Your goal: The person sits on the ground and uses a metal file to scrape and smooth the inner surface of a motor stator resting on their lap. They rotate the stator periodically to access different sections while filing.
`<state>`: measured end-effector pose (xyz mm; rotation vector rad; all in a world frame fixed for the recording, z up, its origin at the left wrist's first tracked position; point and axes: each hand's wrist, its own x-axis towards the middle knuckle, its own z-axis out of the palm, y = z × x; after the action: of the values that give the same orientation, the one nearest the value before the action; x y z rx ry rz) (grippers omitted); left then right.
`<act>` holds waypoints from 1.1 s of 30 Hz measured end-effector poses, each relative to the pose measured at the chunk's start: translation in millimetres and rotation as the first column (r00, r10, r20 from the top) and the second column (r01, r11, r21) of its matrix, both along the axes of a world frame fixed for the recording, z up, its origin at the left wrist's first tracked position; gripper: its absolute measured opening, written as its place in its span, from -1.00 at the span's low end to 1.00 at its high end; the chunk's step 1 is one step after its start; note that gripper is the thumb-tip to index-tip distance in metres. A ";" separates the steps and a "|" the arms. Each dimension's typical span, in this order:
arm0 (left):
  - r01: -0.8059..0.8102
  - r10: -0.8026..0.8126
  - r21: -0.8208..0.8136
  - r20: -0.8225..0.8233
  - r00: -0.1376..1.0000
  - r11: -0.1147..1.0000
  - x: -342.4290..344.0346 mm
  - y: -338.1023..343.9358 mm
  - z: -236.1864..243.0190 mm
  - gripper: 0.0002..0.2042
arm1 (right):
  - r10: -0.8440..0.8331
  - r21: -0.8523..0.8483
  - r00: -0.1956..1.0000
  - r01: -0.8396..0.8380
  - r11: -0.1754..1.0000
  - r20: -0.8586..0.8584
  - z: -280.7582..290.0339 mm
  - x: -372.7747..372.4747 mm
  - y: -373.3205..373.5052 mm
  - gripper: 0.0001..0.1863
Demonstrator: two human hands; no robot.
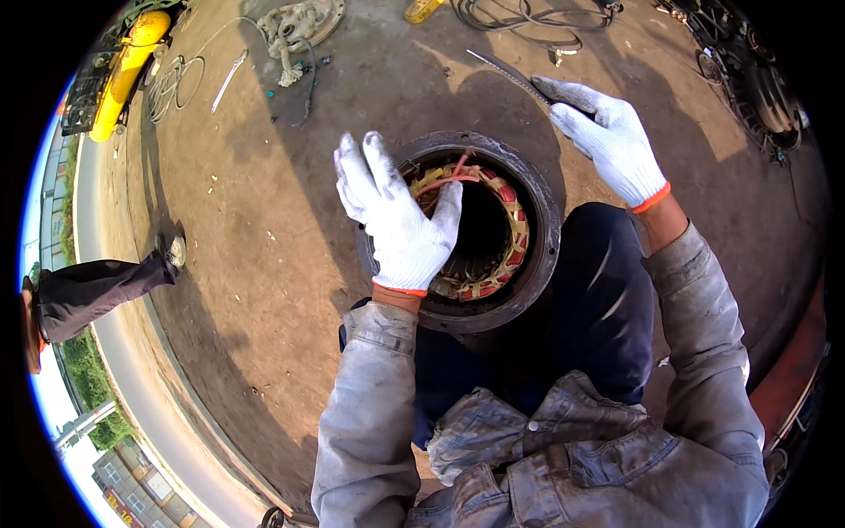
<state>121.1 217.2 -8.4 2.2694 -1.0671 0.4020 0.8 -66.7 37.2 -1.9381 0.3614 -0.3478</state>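
Note:
Between my knees stands a round metal motor housing (544,238), its open end facing up. Inside its rim runs a ring of winding (513,251) bound with red and yellowish wrapping, around a dark bore. Pinkish-red lead wires (447,183) stick up at the far side of the ring. My left hand (400,231), in a white glove, is over the housing's left side with fingers spread, its thumb near the leads; whether it touches them I cannot tell. Beyond the housing to the right, my gloved right hand (616,150) pinches a thin dark strip (510,74), resembling a saw blade, pointing away leftward.
Grey cable (528,18) lies coiled at the far edge, beside a yellow object (422,10). Far left are a pale rope bundle (289,57), a white strip (230,81) and a yellow cylinder (128,75). Another person's leg (106,297) is at left. Dark machine parts (767,99) sit at right.

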 end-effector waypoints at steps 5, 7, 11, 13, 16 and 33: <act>0.041 -0.044 0.093 0.021 0.999 0.995 -6.3 -2.0 12.8 -0.16 | 0.009 -0.379 0.979 -0.087 0.921 -0.205 11.8 -54.7 28.6 -0.56; 0.352 -0.355 0.138 -0.009 0.935 0.926 -1.6 -5.7 12.3 -0.44 | -0.013 -0.471 0.974 -0.098 0.877 -0.227 12.7 -70.5 48.5 -0.58; 0.363 -0.349 0.166 -0.108 0.931 0.917 -4.2 -10.5 16.0 -0.51 | -0.075 -0.562 0.968 -0.076 0.824 -0.241 19.2 -84.0 70.7 -0.60; 0.368 -0.352 0.176 -0.116 0.929 0.913 -3.0 -11.6 18.7 -0.52 | -0.079 -0.576 0.969 -0.074 0.814 -0.236 21.1 -87.0 75.9 -0.59; 0.377 -0.365 0.162 -0.100 0.926 0.912 -1.1 -11.1 19.0 -0.49 | -0.126 -0.594 0.961 -0.048 0.803 -0.247 25.9 -90.0 84.7 -0.59; 0.385 -0.377 0.130 -0.087 0.922 0.914 2.5 -9.5 9.6 -0.56 | -0.107 -0.759 0.941 -0.189 0.623 -0.322 30.6 -57.4 81.0 -0.61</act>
<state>123.6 207.7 1.2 2.1087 -1.5113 0.0949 -56.7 14.2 67.8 -2.9048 0.4267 -0.1287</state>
